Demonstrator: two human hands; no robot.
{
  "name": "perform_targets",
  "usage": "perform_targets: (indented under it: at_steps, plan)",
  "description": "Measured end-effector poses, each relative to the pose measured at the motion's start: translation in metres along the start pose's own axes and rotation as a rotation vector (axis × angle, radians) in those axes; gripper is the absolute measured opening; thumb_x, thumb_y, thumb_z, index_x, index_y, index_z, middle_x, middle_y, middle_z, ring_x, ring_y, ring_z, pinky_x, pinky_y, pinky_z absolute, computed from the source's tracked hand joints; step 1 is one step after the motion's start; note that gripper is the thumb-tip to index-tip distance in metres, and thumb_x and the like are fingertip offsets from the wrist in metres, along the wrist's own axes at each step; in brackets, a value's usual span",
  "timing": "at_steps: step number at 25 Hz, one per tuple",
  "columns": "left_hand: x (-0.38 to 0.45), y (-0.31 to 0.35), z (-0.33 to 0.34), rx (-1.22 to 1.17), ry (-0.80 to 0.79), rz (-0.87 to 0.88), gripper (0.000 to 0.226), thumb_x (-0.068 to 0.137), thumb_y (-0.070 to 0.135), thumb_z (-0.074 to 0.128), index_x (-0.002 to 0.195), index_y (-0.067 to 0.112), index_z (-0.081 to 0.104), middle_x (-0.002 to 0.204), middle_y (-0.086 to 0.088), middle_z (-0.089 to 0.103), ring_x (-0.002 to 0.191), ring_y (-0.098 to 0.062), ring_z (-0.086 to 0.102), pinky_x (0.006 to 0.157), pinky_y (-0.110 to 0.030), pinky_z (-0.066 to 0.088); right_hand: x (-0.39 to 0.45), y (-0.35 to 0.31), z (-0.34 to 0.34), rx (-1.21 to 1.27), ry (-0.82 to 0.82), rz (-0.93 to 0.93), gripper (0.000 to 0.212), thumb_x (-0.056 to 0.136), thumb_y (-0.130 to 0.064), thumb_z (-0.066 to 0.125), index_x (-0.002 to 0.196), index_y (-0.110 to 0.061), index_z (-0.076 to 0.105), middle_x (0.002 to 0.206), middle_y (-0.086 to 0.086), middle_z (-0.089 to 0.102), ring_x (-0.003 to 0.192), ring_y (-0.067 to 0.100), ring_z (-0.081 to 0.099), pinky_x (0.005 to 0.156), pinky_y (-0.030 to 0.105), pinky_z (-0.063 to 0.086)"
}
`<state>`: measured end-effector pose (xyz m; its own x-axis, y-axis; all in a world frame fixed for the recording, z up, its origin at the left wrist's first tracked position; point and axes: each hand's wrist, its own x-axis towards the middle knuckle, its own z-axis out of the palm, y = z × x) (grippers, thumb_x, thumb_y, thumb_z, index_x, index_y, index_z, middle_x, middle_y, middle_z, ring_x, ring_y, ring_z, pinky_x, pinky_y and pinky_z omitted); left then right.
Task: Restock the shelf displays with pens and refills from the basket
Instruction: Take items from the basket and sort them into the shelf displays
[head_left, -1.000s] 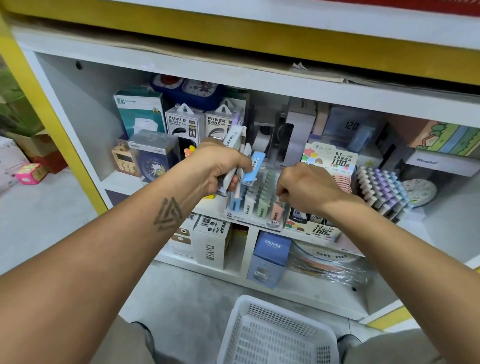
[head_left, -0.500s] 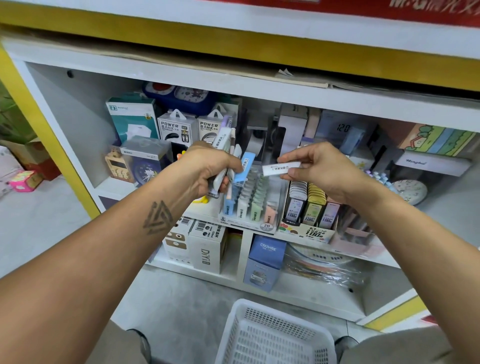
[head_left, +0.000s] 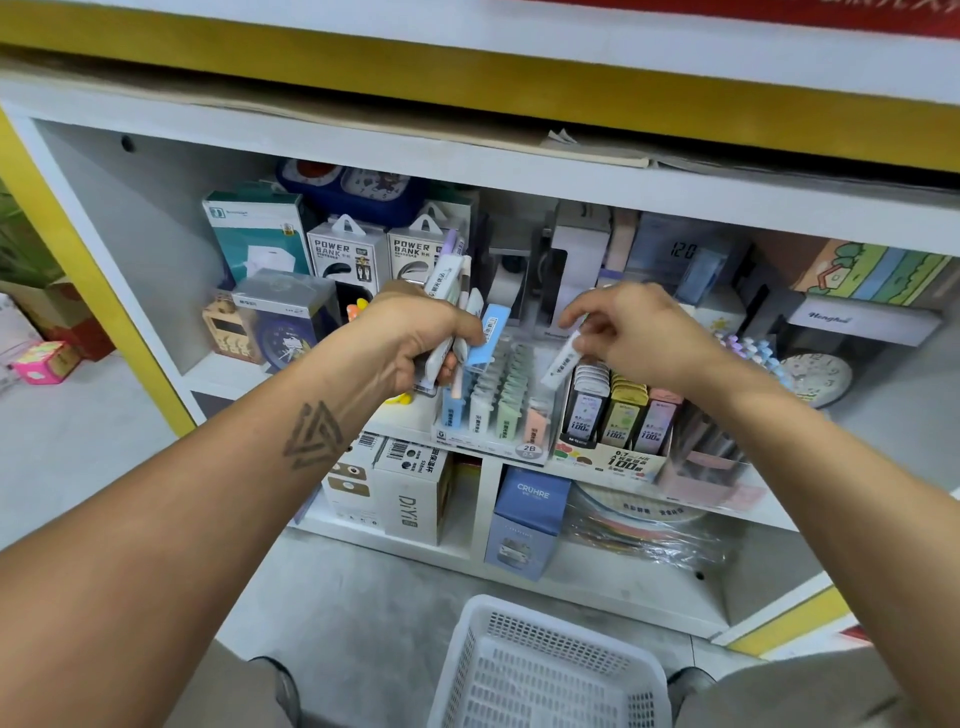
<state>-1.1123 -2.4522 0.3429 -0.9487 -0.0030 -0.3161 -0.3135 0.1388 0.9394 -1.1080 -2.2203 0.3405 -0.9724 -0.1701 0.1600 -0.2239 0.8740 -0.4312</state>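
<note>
My left hand (head_left: 415, 338) was curled round a bundle of refill cases (head_left: 467, 306), white, lilac and one pale blue, their ends sticking up past my knuckles in front of the power bank boxes (head_left: 345, 254). My right hand (head_left: 639, 332) pinched a single white refill case (head_left: 561, 366) between thumb and fingertips, tilted, its lower end just above the clear display tray (head_left: 493, 410) of pastel refill cases on the shelf (head_left: 218, 376). Just to the right of that tray stood the lead box (head_left: 615, 415) marked 100, with grey, yellow and pink tubes in rows. The white basket (head_left: 545, 670) sat on the floor between my knees, below the shelf; only its rim and perforated bottom showed, and I could not tell whether anything lay further in.
</note>
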Motion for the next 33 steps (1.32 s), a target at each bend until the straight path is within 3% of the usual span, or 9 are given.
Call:
perform_targets:
  at_steps: [2,10,16,19,21,23,26,29,33]
  plan:
    - [0.000,-0.001,0.002,0.003,-0.003,0.006,0.015,0.076,-0.007,0.072,0.078,-0.003,0.057,0.046,-0.012,0.051,0.031,-0.014,0.040,0.038,-0.020,0.041,-0.004,-0.005,0.009,-0.196,-0.020,-0.097,0.016,0.089,-0.021,0.074,0.102,-0.031,0.073,0.087,-0.013,0.071,0.087,0.012,0.067,0.081,0.029,0.052]
    - [0.001,-0.006,0.005,0.018,-0.016,0.004,0.017,0.076,-0.005,0.073,0.081,-0.001,0.057,0.053,-0.014,0.054,0.034,-0.016,0.042,0.039,-0.021,0.043,-0.002,-0.013,0.038,-0.341,-0.050,-0.165,0.016,0.088,-0.019,0.073,0.102,-0.026,0.075,0.094,-0.008,0.074,0.093,0.019,0.065,0.083,0.034,0.051]
    - [0.003,-0.007,0.003,0.005,-0.014,0.021,0.021,0.073,-0.007,0.075,0.085,-0.002,0.057,0.055,-0.016,0.056,0.034,-0.016,0.043,0.040,-0.022,0.043,-0.001,-0.013,0.041,-0.350,-0.081,-0.164,0.020,0.083,-0.011,0.075,0.086,-0.027,0.062,0.076,-0.014,0.067,0.081,0.017,0.060,0.081,0.032,0.031]
    - [0.003,-0.007,0.003,-0.017,-0.028,0.020,0.023,0.073,-0.008,0.075,0.087,-0.003,0.058,0.055,-0.016,0.056,0.034,-0.016,0.044,0.040,-0.022,0.043,-0.003,-0.013,0.042,-0.364,-0.107,-0.155,0.011,0.086,-0.018,0.076,0.085,-0.027,0.069,0.085,-0.011,0.069,0.089,0.018,0.061,0.085,0.031,0.028]
    - [0.001,-0.007,0.003,-0.036,-0.047,0.008,0.021,0.074,-0.007,0.074,0.085,-0.003,0.057,0.054,-0.015,0.055,0.034,-0.015,0.043,0.040,-0.022,0.043,-0.004,-0.014,0.044,-0.397,-0.115,-0.158,0.013,0.092,-0.018,0.069,0.099,-0.027,0.076,0.098,-0.008,0.071,0.099,0.016,0.060,0.089,0.030,0.035]
    - [-0.001,-0.006,0.005,-0.048,-0.075,-0.006,0.017,0.077,-0.006,0.072,0.082,-0.002,0.057,0.050,-0.012,0.054,0.034,-0.014,0.042,0.038,-0.020,0.042,-0.003,-0.022,0.037,-0.110,-0.095,-0.051,0.022,0.096,-0.014,0.063,0.110,-0.023,0.076,0.106,-0.008,0.072,0.099,0.011,0.063,0.089,0.025,0.048]
    - [-0.002,-0.005,0.009,-0.072,-0.104,-0.014,0.014,0.079,-0.005,0.071,0.081,0.000,0.057,0.045,-0.009,0.053,0.032,-0.013,0.041,0.037,-0.019,0.041,-0.001,-0.035,0.021,0.737,-0.140,0.201,0.012,0.094,-0.018,0.068,0.100,-0.011,0.076,0.094,0.007,0.078,0.075,0.012,0.068,0.061,0.019,0.052]
    - [-0.003,-0.004,0.015,-0.109,-0.111,-0.003,0.016,0.077,-0.005,0.072,0.083,0.001,0.058,0.044,-0.007,0.053,0.031,-0.013,0.041,0.037,-0.019,0.039,-0.005,-0.043,0.024,0.931,-0.173,0.311,0.023,0.087,-0.021,0.078,0.093,0.001,0.071,0.085,0.017,0.074,0.070,0.020,0.066,0.060,0.025,0.055]
    - [-0.002,0.000,0.011,-0.187,-0.129,-0.039,0.012,0.081,0.000,0.069,0.079,0.003,0.058,0.050,-0.009,0.062,0.031,-0.011,0.041,0.036,-0.016,0.038,0.000,-0.045,0.019,1.142,-0.053,0.332,0.015,0.095,-0.005,0.064,0.103,0.006,0.060,0.093,0.022,0.075,0.082,0.031,0.076,0.069,0.032,0.062]
